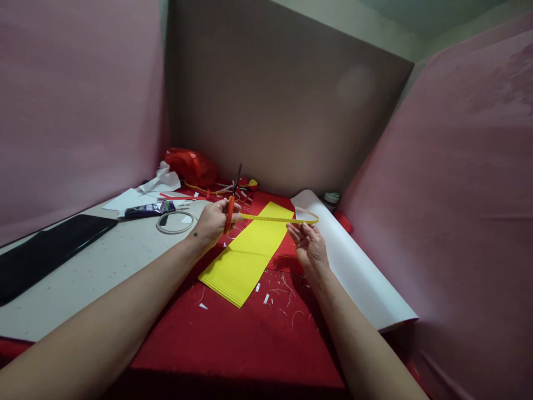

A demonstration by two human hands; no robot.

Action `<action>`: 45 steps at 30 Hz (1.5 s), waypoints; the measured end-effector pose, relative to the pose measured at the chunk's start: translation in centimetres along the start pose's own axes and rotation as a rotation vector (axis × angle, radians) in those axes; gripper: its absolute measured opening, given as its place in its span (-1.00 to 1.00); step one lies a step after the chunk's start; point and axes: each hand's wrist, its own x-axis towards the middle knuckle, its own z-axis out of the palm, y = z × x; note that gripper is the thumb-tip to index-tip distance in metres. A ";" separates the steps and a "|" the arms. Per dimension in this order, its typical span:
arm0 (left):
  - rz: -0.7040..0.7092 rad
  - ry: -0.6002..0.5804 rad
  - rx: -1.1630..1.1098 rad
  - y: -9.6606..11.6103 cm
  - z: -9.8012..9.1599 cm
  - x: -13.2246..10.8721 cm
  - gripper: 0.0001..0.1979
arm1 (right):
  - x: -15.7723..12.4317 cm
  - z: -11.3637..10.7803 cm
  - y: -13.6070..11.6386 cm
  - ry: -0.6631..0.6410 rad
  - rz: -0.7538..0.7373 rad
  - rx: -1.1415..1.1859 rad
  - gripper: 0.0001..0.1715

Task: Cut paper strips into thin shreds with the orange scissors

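My left hand (212,223) is closed around a pair of orange-handled scissors (230,214), their dark blades pointing up and away. The same hand also pinches one end of a narrow yellow corrugated paper strip (268,219). From there the strip runs across to my right hand (310,248), whose fingertips hold it from below, and its far end curls back in a loop. Under both hands lies a yellow corrugated sheet (245,253), angled across a red corrugated sheet (289,258).
A rolled white sheet (350,261) lies at right, near a lidded jar (331,199). On the left are a black slab (50,253), a paint tube (150,209), a round ring (175,222) and white paper. A red plastic bag (191,165) sits behind; scraps litter the red cloth (233,344).
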 end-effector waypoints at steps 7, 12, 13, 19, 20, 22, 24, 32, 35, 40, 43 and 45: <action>0.038 0.040 -0.011 0.2 0.2 -0.2 -0.66 | 0.1 -0.2 0.2 0.002 0.024 0.012 -0.84; 0.057 0.032 -0.090 0.6 0.8 -0.7 -0.67 | -0.9 0.4 0.7 -0.054 0.137 0.013 -0.77; 0.047 0.031 -0.099 0.6 1.1 -1.0 -0.67 | -1.3 0.7 0.9 -0.089 0.189 -0.002 -0.72; -0.042 -0.042 -0.002 0.1 3.9 -3.3 -0.64 | -3.4 2.7 2.6 -0.259 0.345 -0.107 -0.72; -0.063 -0.057 0.020 -0.1 4.4 -3.6 -0.64 | -3.5 2.8 2.9 -0.245 0.325 -0.127 -0.74; -0.094 -0.081 0.057 -0.3 5.0 -4.2 -0.63 | -3.6 2.9 3.2 -0.197 0.282 -0.168 -0.76; -0.100 -0.115 0.096 -0.3 5.4 -4.5 -0.67 | -3.6 2.8 3.2 -0.168 0.251 -0.183 -0.78; -0.220 -0.396 0.577 1.2 3.5 -3.7 -0.91 | -2.8 2.5 1.6 -0.122 0.217 -0.164 -0.83; -0.034 -0.399 0.793 1.6 2.5 -3.1 -0.90 | -2.2 2.0 1.3 -0.123 0.213 -0.159 -0.85; 0.055 -0.530 1.098 2.0 1.9 -2.7 -0.81 | -1.6 1.3 1.3 -0.158 0.217 -0.141 -0.85; 0.064 -0.599 1.208 1.9 1.8 -2.7 -0.79 | -1.5 1.2 1.4 -0.180 0.220 -0.125 -0.83; 0.073 -0.662 1.274 1.6 1.6 -2.6 -0.81 | -1.5 1.1 1.4 -0.188 0.222 -0.115 -0.82</action>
